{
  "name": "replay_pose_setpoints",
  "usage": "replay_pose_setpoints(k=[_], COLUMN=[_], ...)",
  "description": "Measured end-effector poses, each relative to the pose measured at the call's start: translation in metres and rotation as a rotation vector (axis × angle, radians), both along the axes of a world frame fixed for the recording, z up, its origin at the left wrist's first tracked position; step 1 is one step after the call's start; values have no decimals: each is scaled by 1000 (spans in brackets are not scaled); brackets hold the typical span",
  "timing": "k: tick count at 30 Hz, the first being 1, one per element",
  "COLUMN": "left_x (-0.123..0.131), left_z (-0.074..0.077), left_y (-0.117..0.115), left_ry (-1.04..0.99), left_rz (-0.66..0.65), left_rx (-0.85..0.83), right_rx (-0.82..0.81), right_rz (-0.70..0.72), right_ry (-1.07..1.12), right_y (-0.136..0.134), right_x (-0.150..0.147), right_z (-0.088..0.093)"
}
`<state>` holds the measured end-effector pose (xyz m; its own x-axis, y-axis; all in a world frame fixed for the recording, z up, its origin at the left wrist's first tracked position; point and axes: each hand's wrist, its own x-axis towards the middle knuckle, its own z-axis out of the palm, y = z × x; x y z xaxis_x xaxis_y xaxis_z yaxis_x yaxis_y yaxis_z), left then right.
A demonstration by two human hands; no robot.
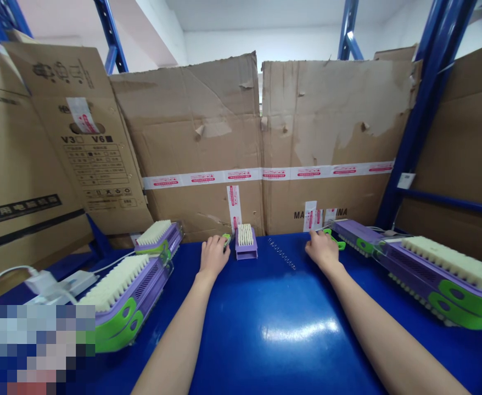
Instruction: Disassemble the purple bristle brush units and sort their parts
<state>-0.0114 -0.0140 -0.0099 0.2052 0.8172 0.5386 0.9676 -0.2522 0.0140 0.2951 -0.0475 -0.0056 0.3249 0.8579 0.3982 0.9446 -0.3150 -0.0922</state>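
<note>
Both my arms reach forward over a glossy blue table [265, 329]. My left hand [213, 255] is closed around a small green piece [227, 239], just left of a small purple block with cream bristles [246, 240]. My right hand [322, 248] rests on the table with its fingers curled against a green piece [335, 241] at the end of a purple tray [354, 235]. A thin metal spring [282, 253] lies on the table between my hands.
Long purple-and-green holders packed with cream pieces lie at the left [125, 291] and right [442, 274]; a shorter one [158, 237] sits at the back left. Cardboard sheets [265, 142] wall the table's back. A white power strip [55, 285] lies far left. Blue rack posts [426, 109] stand right.
</note>
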Motion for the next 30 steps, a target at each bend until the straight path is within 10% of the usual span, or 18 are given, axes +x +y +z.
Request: replay_pose_setpoints(k=[19, 30], left_x=[0, 0], left_z=[-1, -1], left_y=[1, 2], left_ry=[7, 9], left_rz=[-1, -1], left_rx=[9, 1], right_rx=[-51, -44], right_rz=[239, -53], right_ry=[44, 80], right_y=[-1, 0], right_x=[-28, -8], right_z=[3, -1])
